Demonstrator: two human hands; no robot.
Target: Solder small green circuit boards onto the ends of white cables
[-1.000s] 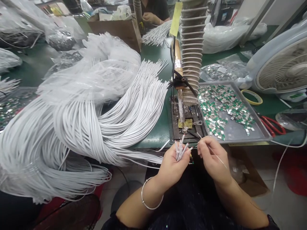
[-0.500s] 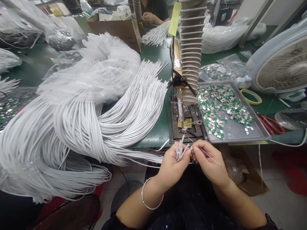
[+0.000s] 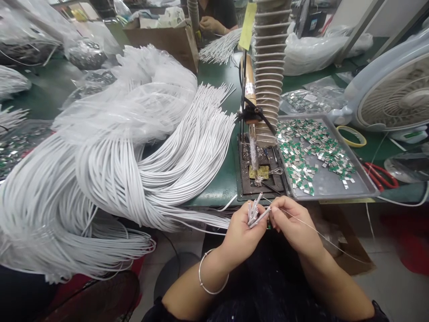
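My left hand [image 3: 243, 230] is closed around several white cables [image 3: 254, 213], whose cut ends stick up out of the fist. Right beside it, my right hand [image 3: 293, 223] pinches a thin solder wire [image 3: 311, 227] that trails down to the right. The fingertips of the right hand are close to one cable end; whether they touch it is hard to tell. Just beyond both hands, a soldering iron [image 3: 252, 138] is fixed tip-down over a dark stand [image 3: 246, 188] with a yellow sponge [image 3: 258, 172].
A large bundle of white cables [image 3: 114, 179], partly under plastic wrap [image 3: 134, 105], fills the left side. To the right stands a grey tray [image 3: 330, 190] of small green circuit boards. Also there are a ribbed hose [image 3: 271, 67], tape roll [image 3: 351, 135], red-handled tool [image 3: 380, 175] and fan [image 3: 395, 89]. Someone sits opposite.
One cable in my left hand now leans further right, toward my right fingertips. The solder wire hangs in a longer line past my right wrist. The view has shifted slightly.
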